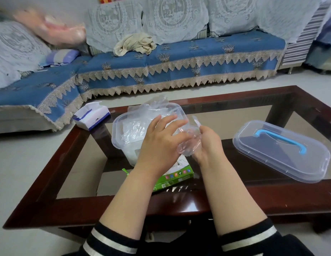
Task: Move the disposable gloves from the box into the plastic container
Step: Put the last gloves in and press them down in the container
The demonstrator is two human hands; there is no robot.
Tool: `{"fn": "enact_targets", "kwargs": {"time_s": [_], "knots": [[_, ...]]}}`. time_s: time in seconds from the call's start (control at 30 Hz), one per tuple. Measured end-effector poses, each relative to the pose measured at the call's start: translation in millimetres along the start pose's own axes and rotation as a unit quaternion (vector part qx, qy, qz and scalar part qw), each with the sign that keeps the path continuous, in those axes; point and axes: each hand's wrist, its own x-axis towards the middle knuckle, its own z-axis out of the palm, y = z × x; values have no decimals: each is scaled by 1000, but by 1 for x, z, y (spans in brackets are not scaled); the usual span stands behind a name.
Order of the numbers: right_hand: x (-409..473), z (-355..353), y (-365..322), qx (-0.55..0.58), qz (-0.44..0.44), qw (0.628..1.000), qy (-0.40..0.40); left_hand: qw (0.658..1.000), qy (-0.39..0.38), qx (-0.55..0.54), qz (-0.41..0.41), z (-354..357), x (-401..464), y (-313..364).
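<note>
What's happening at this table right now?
A person is moving clear plastic gloves into an open plastic container on a glass-topped table. The right hand grips a crumpled glove, and the left hand reaches over with straight fingers touching it. More gloves already lie in the container. The green glove box lies just in front; the lid lies to the right.
</note>
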Motion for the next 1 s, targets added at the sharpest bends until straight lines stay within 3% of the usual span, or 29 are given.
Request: {"fn": "enact_targets", "kwargs": {"time_s": [0.07, 0.13, 0.23, 0.4, 0.47, 0.53, 0.6, 0.63, 0.67, 0.73, 0.8, 0.9, 1.0], "knots": [[0, 0, -1, 9, -9, 1000, -16, 999, 39, -36, 1, -2, 9, 0], [-2, 3, -4, -5, -46, 998, -33, 977, 20, -163, -132, -7, 21, 1], [-12, 12, -7, -29, -140, 989, -34, 850, 67, -355, -383, -15, 48, -12], [-16, 20, 5, -222, -315, 922, -26, 580, 189, -484, -627, -16, 74, -72], [-14, 20, 12, -314, -351, 881, -43, 528, 197, -466, -682, -9, 68, -90], [-11, 19, 17, -397, -356, 844, -52, 517, 183, -431, -717, -5, 59, -95], [-9, 18, 21, -470, -340, 813, -57, 526, 179, -414, -721, -1, 49, -96], [-8, 17, 23, -504, -328, 797, -58, 554, 172, -391, -715, 0, 44, -95], [-8, 16, 24, -532, -320, 782, -60, 607, 134, -342, -705, -1, 40, -94], [-9, 15, 24, -560, -327, 759, -58, 740, -37, -155, -653, -4, 32, -93], [-11, 14, 23, -557, -359, 748, -38, 809, -142, 52, -568, -9, 22, -96], [-13, 13, 21, -596, -359, 718, -6, 842, -125, 165, -498, -25, 13, -93], [-7, 8, 22, -687, -290, 666, -23, 906, -16, 53, -420, -38, 5, -71]]}}
